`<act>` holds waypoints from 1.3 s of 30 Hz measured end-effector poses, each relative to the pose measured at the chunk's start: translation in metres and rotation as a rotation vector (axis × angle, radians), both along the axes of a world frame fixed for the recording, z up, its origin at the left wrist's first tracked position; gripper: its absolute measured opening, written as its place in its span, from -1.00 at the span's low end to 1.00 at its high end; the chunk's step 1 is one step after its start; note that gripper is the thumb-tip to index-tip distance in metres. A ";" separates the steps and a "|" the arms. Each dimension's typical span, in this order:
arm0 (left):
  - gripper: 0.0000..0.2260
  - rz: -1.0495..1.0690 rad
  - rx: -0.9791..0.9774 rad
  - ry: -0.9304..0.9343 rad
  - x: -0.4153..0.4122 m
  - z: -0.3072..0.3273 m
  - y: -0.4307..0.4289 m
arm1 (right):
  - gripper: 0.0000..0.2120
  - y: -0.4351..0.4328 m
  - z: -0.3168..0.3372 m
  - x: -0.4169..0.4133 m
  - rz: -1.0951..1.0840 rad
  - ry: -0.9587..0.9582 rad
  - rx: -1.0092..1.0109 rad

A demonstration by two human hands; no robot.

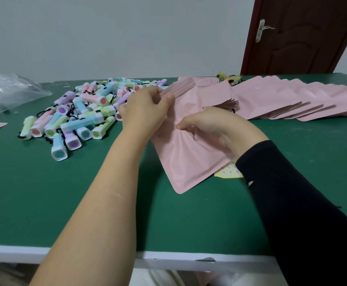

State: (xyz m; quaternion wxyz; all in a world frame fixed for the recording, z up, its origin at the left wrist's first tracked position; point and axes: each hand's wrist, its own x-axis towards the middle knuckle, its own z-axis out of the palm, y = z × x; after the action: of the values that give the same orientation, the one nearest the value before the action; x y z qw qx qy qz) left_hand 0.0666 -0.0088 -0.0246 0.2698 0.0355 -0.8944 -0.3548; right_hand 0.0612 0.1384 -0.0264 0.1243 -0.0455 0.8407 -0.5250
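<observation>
A pink pouch lies slanted on the green table, its lower corner pointing toward me. My left hand pinches the ribbed top edge of the pouch between thumb and fingers. My right hand, in a dark sleeve, grips the pouch's middle with curled fingers, creasing it. A pile of small pastel flashlights with black wrist cords lies just left of my left hand.
Several pink pouches fan out along the table's back right. A clear plastic bag sits at far left, a yellow sticker sheet under my right wrist. A brown door stands behind. The table's white front edge is near me.
</observation>
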 end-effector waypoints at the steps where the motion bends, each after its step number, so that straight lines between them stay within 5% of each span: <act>1: -0.79 -0.001 -0.005 0.008 0.001 0.001 0.001 | -0.85 -0.001 0.000 0.001 0.014 0.006 0.007; 5: -0.86 -0.034 0.006 0.007 0.002 0.003 0.002 | -0.90 -0.002 -0.002 0.003 0.039 0.046 0.006; 11: -0.77 -0.106 -0.034 -0.028 0.004 0.002 0.006 | -0.93 0.002 0.001 -0.004 -0.149 0.325 -0.456; 27: -0.81 -0.218 0.047 0.000 0.001 -0.005 0.010 | -0.77 0.004 -0.005 -0.004 -0.083 0.573 -0.257; 33: -0.66 -0.084 -0.140 -0.004 -0.007 -0.010 0.008 | -0.85 0.000 -0.005 -0.008 -0.180 0.648 -0.074; 39: -0.63 0.015 -0.213 -0.051 -0.008 -0.010 -0.010 | -0.80 0.010 -0.003 -0.010 -0.361 0.599 -0.208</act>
State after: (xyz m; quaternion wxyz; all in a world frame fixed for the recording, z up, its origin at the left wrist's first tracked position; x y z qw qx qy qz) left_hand 0.0589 -0.0184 -0.0349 0.2521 0.0224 -0.9333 -0.2547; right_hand 0.0512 0.1484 -0.0291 -0.2274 -0.0606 0.7763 -0.5848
